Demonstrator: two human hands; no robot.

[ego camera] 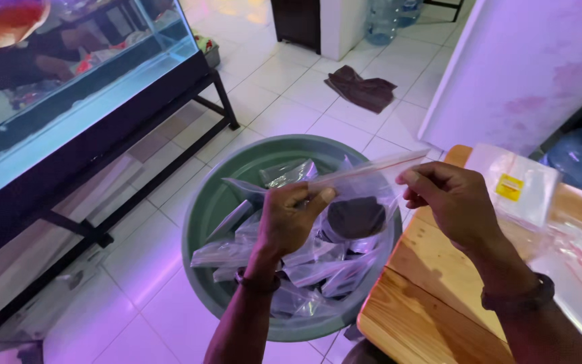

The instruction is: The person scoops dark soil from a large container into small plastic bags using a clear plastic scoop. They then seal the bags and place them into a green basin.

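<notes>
My left hand (291, 219) and my right hand (449, 202) pinch the two ends of the top strip of a clear zip bag (365, 195) that holds a dark brown lump. The bag hangs between both hands above a round green basin (213, 202) on the floor. Inside the basin lie several more clear bags, filled and piled together. A stack of empty clear bags (516, 185) with a yellow label rests on the wooden table (432, 290) just right of my right hand.
A large glass aquarium (69, 87) on a black metal stand runs along the left, with an orange fish at the top corner. A dark cloth (360, 87) lies on the white tiled floor. Water jugs stand at the back and far right.
</notes>
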